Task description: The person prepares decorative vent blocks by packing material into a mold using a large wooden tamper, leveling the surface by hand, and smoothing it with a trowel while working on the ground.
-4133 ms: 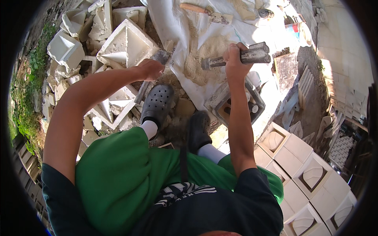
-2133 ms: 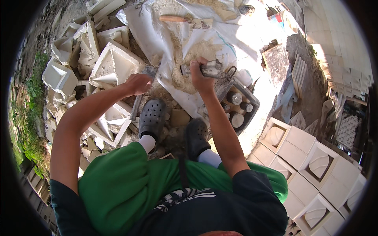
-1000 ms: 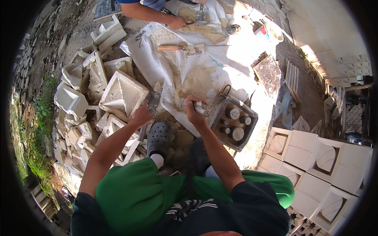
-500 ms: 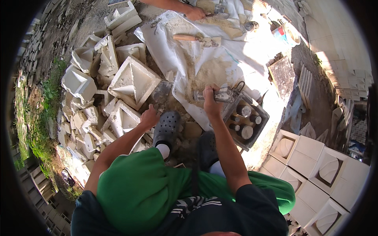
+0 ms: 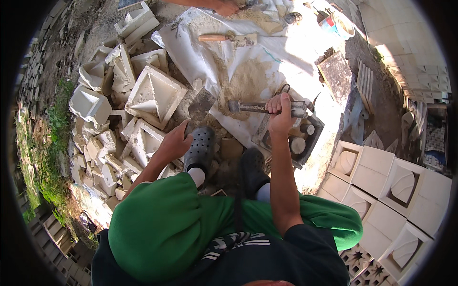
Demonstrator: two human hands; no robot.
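My left hand (image 5: 174,142) is closed round the handle of a trowel. Its grey, dusty blade (image 5: 202,103) points toward the white sheet (image 5: 195,57), just beyond my grey clog. In my right hand (image 5: 280,113) is a cement-crusted metal bar tool (image 5: 248,107), lying crosswise; its exact kind is unclear. A wire loop (image 5: 285,88) sticks up beside that fist. The tool's right end hangs over a dark box mold (image 5: 320,128) with round pegs (image 5: 298,145) in it, hiding part of it. Sandy powder (image 5: 250,78) lies on the sheet beyond the tool.
Broken white cast blocks (image 5: 155,97) are heaped on the left. Another person's hand (image 5: 226,7) is at the top. A wooden-handled trowel (image 5: 213,37) lies on the sheet. A bucket (image 5: 341,26) and a flat board (image 5: 335,74) stand right; patterned blocks (image 5: 377,169) are stacked lower right.
My right hand has moved right with the metal tool, which now reaches over the box mold. My left hand has shifted slightly, and the trowel blade now shows more plainly.
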